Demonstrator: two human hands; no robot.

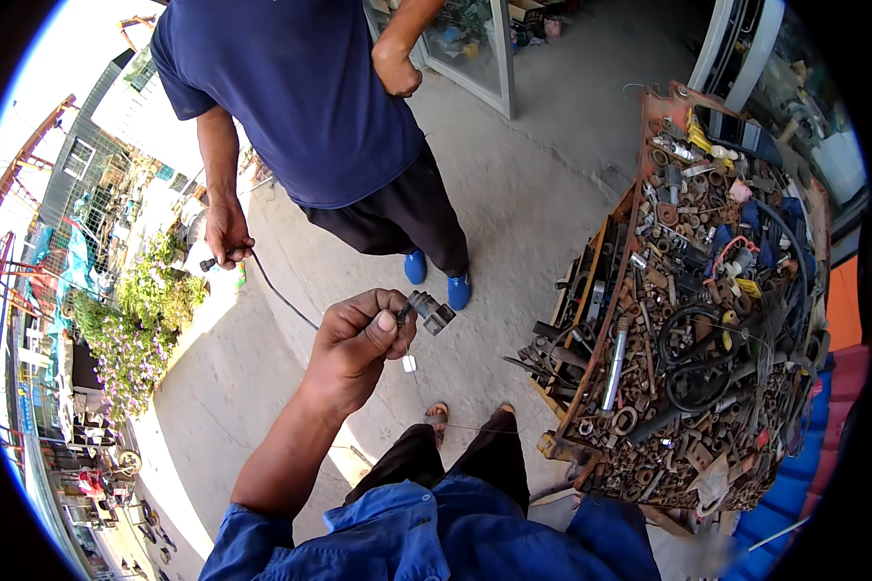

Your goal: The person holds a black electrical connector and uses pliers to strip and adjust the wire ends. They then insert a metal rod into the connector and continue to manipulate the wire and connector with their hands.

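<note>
1. Left hand [357, 334] grips a dark connector [430, 312] between thumb and curled fingers, held in the air to the left of the counter [657, 108] heaped with loose metal parts [700, 453], well apart from it.
2. Farther left of the counter, a co-worker's hand [227, 230] holds a thin black cable [283, 293], with a dark plug end [208, 264] showing just beside its fingers.
3. Judging by looks, the connector is light, with a stiff, hard plastic shell; the cable should bend freely. The shell is the better place to take hold, since tugging on the cable could strain it.
4. The left hand covers where the cable would meet the connector, so whether they join cannot be told. What the small white piece [410, 364] below the fingers hangs from is unclear.
5. Right hand cannot be made out: a pale blur [702, 557] at the counter's near side may be it, too smeared to show its state.
</note>
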